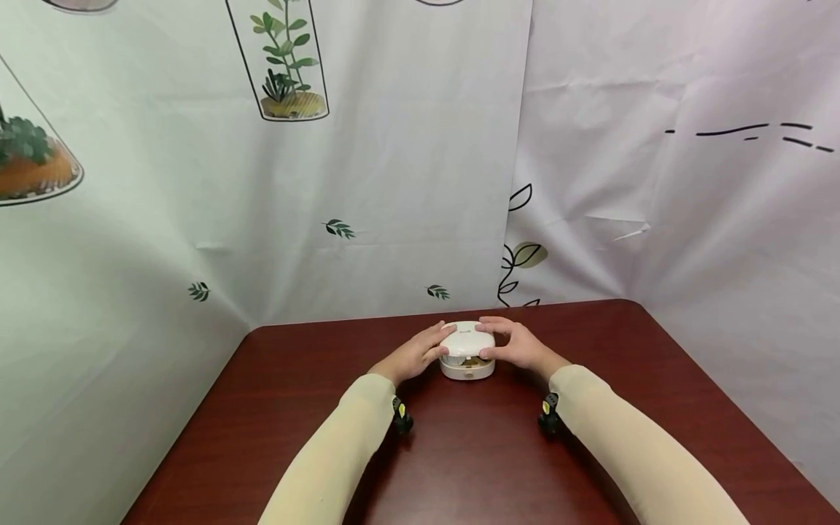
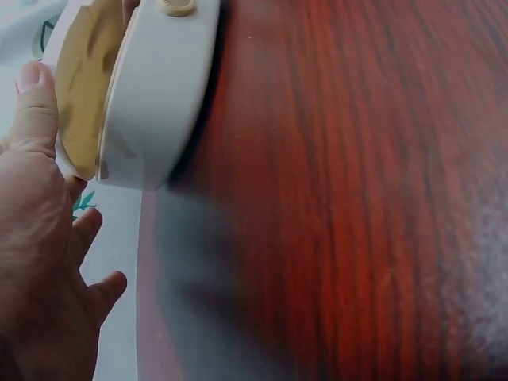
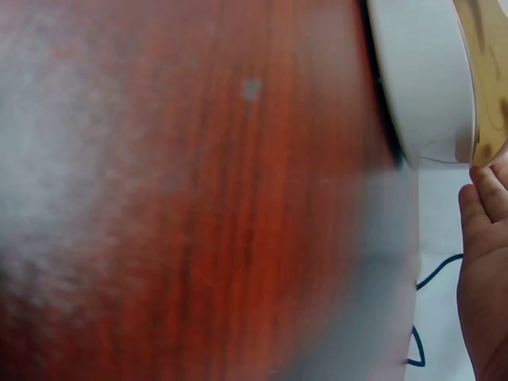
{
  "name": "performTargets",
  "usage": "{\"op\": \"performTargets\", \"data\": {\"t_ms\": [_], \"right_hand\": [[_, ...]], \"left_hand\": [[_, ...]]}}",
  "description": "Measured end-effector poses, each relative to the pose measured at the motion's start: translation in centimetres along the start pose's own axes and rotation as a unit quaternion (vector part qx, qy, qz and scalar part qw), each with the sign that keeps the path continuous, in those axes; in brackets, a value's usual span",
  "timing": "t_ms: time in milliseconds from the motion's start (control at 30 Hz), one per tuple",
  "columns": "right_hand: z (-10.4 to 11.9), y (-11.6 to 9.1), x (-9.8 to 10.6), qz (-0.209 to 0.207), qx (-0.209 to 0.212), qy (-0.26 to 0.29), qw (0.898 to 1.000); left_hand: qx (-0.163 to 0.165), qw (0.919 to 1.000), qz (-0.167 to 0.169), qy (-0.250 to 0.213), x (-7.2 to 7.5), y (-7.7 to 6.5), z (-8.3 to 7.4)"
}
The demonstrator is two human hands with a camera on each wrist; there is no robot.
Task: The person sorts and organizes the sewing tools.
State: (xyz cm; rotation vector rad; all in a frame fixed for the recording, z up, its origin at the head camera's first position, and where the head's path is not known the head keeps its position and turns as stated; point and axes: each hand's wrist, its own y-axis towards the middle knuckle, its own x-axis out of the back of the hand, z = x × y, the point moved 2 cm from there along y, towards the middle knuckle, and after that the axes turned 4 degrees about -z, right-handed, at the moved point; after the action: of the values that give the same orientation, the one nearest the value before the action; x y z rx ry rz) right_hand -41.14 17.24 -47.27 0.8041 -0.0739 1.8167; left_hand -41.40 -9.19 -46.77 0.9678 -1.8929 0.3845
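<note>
A small white oval box (image 1: 467,371) stands near the far edge of the table, a round button on its front. Its white lid (image 1: 467,339) is parted from the base at the front, and a gold-coloured surface (image 2: 86,87) shows in the gap. My left hand (image 1: 415,355) holds the lid's left side, thumb at the front rim and fingers over the top; its lower fingers spread behind in the left wrist view. From the right, my right hand (image 1: 518,345) holds the other side of the lid the same way. In the right wrist view most of this hand is cut off.
The dark red wooden table (image 1: 453,452) reaches back to a pale printed curtain (image 1: 407,160) with plant drawings, which hangs on the left, back and right. Small black devices are strapped at both wrists, over light sleeves (image 1: 341,452).
</note>
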Motion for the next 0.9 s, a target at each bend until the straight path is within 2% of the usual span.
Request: {"op": "performTargets", "data": {"t_ms": [133, 400, 700, 900], "right_hand": [[0.0, -0.2, -0.3, -0.007, -0.001, 0.002, 1.0], [-0.3, -0.5, -0.6, -0.001, -0.009, -0.03, 0.999], [-0.5, 0.0, -0.5, 0.014, -0.024, -0.04, 0.999], [-1.1, 0.9, -0.4, 0.016, -0.02, -0.073, 0.997]], "left_hand": [[0.005, 0.9998, 0.006, 0.017, -0.2, -0.2, 0.2], [-0.001, 0.9941, -0.002, 0.108, -0.9, -0.2, 0.3], [0.029, 0.9908, -0.007, 0.132, -0.8, 0.0, 0.1], [0.059, 0.9871, -0.005, 0.149, -0.4, 0.8, -0.3]]}}
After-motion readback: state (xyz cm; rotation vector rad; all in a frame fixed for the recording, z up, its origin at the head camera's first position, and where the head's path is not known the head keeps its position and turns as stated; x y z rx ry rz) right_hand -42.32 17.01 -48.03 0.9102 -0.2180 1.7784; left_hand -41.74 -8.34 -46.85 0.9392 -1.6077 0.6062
